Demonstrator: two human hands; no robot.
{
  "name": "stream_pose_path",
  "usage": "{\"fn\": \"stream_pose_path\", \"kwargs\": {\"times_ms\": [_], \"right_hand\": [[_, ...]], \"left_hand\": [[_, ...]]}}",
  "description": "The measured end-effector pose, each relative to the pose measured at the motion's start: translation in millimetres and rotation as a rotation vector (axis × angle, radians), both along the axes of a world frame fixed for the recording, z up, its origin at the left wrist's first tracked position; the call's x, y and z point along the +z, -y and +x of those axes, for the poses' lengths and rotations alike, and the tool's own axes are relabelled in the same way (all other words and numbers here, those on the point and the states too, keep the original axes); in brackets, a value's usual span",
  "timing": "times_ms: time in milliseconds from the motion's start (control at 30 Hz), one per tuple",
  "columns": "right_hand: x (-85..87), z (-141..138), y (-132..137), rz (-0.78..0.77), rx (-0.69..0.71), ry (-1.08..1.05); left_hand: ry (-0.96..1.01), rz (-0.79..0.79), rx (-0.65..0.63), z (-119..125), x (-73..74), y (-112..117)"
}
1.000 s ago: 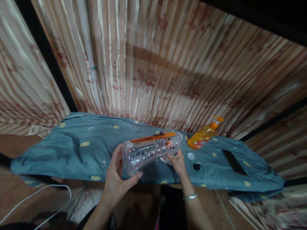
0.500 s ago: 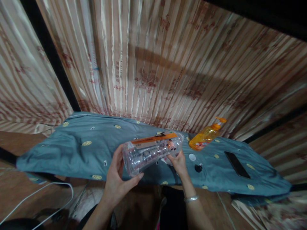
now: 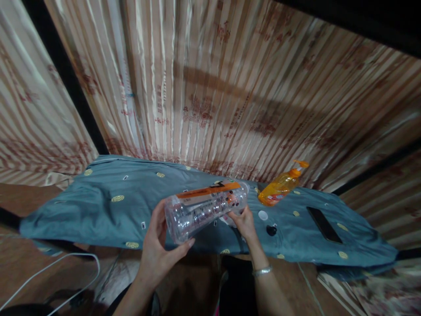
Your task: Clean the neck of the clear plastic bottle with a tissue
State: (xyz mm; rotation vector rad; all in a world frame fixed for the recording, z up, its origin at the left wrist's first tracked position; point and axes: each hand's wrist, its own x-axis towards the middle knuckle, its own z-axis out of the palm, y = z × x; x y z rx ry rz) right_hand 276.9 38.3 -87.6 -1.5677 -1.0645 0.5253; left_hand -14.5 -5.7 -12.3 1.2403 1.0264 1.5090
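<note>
I hold a clear plastic bottle (image 3: 205, 208) with an orange label on its side above the near edge of a blue-grey patterned cloth (image 3: 108, 199). My left hand (image 3: 159, 250) wraps round the bottle's base. My right hand (image 3: 243, 221) grips it near the neck end. The bottle looks empty. A white cap (image 3: 262, 215) and a small black object (image 3: 270, 229) lie on the cloth just right of my right hand.
An orange pump bottle (image 3: 279, 186) stands tilted at the back right of the cloth. A dark phone (image 3: 324, 224) lies further right. Striped pink curtains (image 3: 210, 87) hang behind. A white cable (image 3: 49, 274) runs over the brown floor at the left.
The bottle and both hands have stayed almost in place; the view only shifts slightly.
</note>
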Motion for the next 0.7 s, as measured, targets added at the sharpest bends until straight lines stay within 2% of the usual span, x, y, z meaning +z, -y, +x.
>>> {"fn": "stream_pose_path", "kwargs": {"times_ms": [233, 500, 700], "right_hand": [[5.1, -0.2, -0.6, 0.005, 0.0, 0.025], [4.6, 1.3, -0.1, -0.004, -0.005, 0.019], [1.4, 2.4, -1.0, 0.026, 0.018, 0.002]], "left_hand": [[-0.004, -0.006, 0.003, -0.4, 5.2, 0.6], [0.006, 0.083, 0.001, 0.7, -17.5, -0.3], [-0.021, 0.073, -0.003, 0.5, -21.0, 1.7]]}}
